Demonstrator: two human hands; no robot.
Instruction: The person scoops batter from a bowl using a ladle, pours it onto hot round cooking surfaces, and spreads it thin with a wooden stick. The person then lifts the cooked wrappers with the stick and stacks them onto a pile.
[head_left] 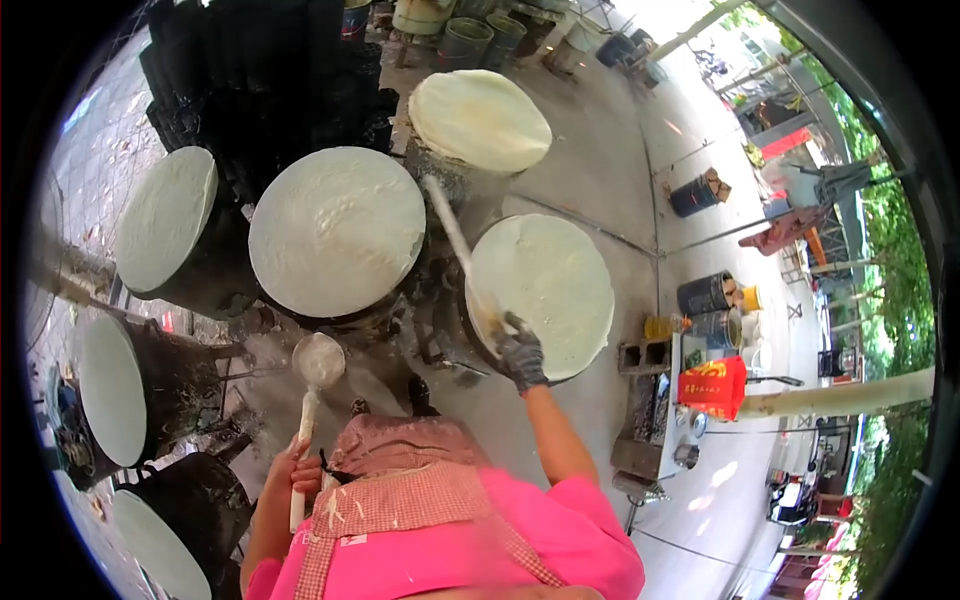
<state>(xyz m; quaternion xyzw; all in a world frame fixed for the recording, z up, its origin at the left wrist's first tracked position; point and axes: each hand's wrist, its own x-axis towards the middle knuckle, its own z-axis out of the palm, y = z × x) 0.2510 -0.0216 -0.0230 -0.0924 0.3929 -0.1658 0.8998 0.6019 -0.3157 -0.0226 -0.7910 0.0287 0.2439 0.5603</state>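
Observation:
My left hand is wrapped round the pale handle of a ladle, whose round bowl is coated with whitish batter. On my right hand is a dark grey glove. Its fingers are closed on a pale stick, blurred at its near end, which slants away along the left edge of a round griddle. A pale sheet of batter covers that griddle. Left of it, another griddle bears a whitish, rough-topped sheet. Behind, a thin yellowish sheet lies on a further griddle.
More batter-covered round griddles stand at left, with pale sheets on dark drums. A dark stack rises behind them. To the right are a low bench, a red bag, a post and buckets.

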